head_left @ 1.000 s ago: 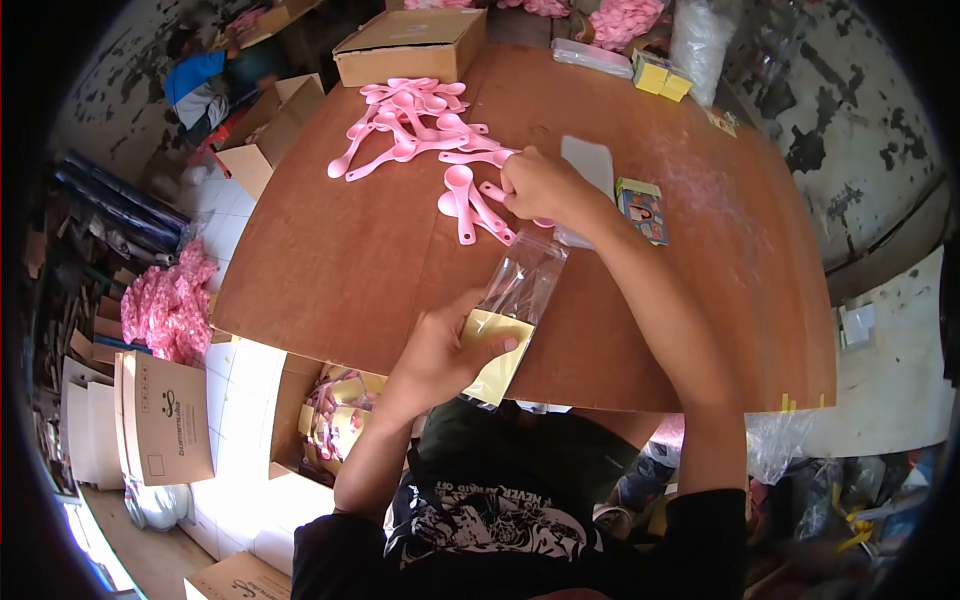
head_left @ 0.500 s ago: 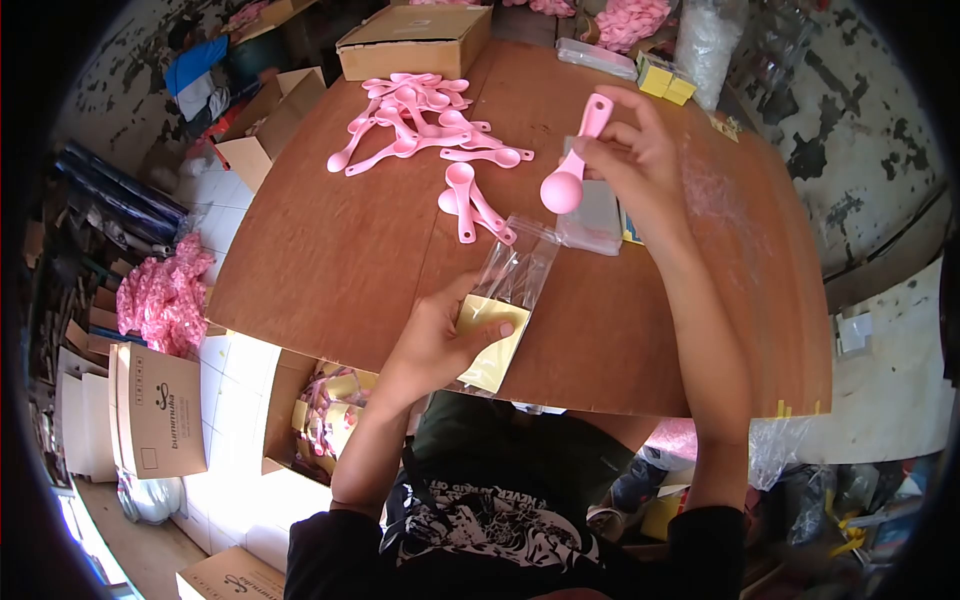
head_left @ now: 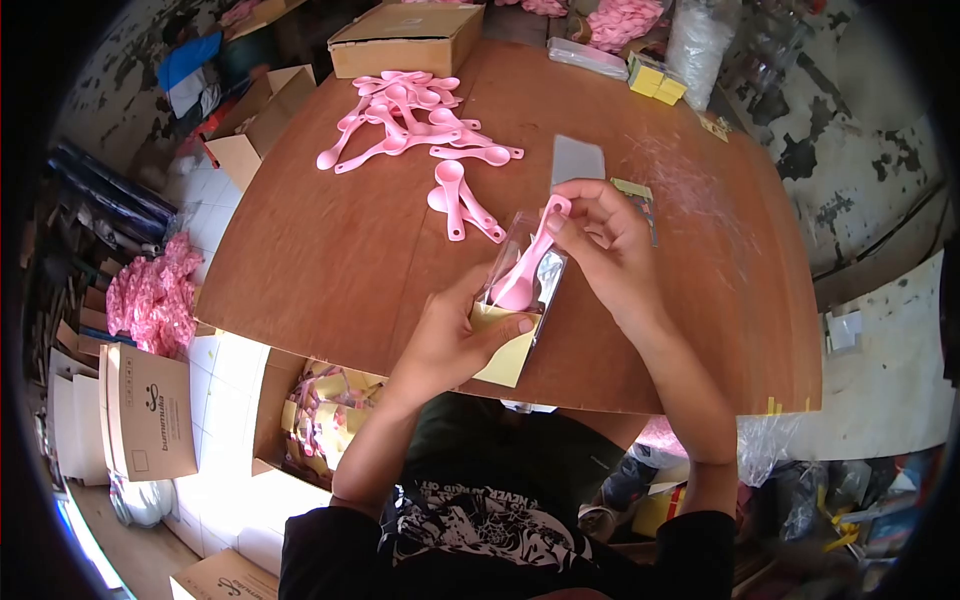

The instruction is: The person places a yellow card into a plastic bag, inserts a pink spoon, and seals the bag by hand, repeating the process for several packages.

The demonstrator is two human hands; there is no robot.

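Observation:
My left hand (head_left: 452,335) is closed around a clear plastic bag (head_left: 552,275) with a yellow card (head_left: 505,352) in its lower part, thumb across the card. In my right hand (head_left: 612,235) a pink measuring spoon (head_left: 533,258) is pinched by the end of its handle. Its bowl points down inside the bag's mouth, just above the card. Left of the bag lie a few loose pink spoons (head_left: 453,190), and farther back spreads a pile of pink spoons (head_left: 400,120). Beyond my right hand rests a stack of clear bags (head_left: 578,160), with a printed card (head_left: 636,200) beside it.
A cardboard box (head_left: 405,42) stands at the back of the brown table (head_left: 320,260). Small yellow boxes (head_left: 656,80) and a packet of plastic bags (head_left: 588,58) sit at the far edge. Below the left edge, an open carton (head_left: 325,410) holds packed pieces.
My right hand has come down and toward me, bringing the spoon from above the table into the bag. The stack of clear bags is now more exposed. My left hand keeps hold of the bag.

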